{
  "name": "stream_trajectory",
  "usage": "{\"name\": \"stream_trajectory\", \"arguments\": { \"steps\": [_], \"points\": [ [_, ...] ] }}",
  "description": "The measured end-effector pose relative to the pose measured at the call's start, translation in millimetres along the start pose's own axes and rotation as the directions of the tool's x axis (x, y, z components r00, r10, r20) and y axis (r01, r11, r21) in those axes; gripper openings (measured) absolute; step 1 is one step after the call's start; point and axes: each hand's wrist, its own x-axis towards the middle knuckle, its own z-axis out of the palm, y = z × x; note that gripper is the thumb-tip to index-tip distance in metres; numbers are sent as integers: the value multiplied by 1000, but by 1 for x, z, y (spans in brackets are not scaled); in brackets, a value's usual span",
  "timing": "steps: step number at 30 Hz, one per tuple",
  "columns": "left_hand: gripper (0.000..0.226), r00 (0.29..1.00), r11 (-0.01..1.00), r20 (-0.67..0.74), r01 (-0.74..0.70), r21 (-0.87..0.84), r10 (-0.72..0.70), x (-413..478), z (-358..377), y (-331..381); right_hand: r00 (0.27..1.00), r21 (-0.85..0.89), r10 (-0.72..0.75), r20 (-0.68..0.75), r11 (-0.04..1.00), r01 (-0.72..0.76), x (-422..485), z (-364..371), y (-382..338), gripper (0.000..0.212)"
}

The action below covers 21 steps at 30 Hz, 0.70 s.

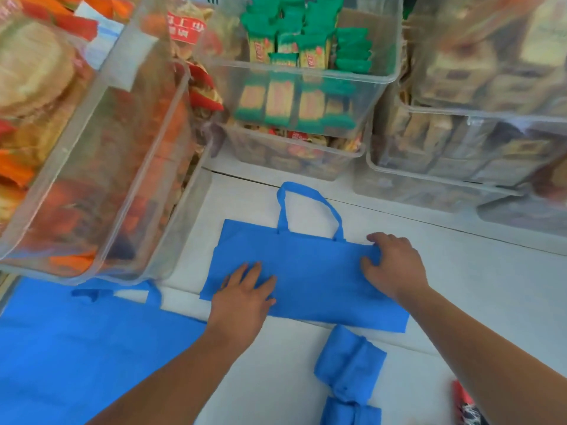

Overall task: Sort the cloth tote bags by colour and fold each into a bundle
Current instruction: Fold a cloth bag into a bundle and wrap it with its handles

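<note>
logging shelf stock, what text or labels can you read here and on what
Red label on a snack packet: white characters, too blurred to read.
Green snack wrappers: print too blurred to read.
Blue tote bag: no print shows.

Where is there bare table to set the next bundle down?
Best is the bare table right of the bag, between the right forearm and the bins. A smaller patch lies between the forearms, left of the bundles. It is crowded left of the bag, with the left bin and a second bag spread out.
</note>
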Motion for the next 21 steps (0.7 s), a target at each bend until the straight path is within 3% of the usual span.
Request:
{"name": "stream_trajectory", "arguments": {
  "steps": [3,5,9,14,18,20,21],
  "points": [
    [55,999,994,-35,33,-107,-37,3,-2,-11,995,202,-7,96,979,-12,22,0,-25,27],
    [56,1000,992,-24,15,-128,-18,5,-5,-16,988,243,21,153,968,-58,38,1,-33,25],
    [58,1000,991,-14,-23,-128,21,3,-6,-20,937,407,36,346,895,-185,52,-9,-41,51],
    [60,1000,991,9,-18,-134,19,5,-4,-19,895,616,-85,438,753,-230,52,-21,-41,76],
    [61,999,993,19,-25,-114,28,6,-7,-19,964,685,-85,253,720,-116,64,-27,-42,84],
    [62,999,994,22,-24,-103,26,6,-10,-19,981,762,154,121,619,-191,74,-33,-38,60],
    [63,999,995,25,-27,-100,30,7,-11,-18,950,771,300,81,585,-250,75,-36,-34,50]
  ]
}}
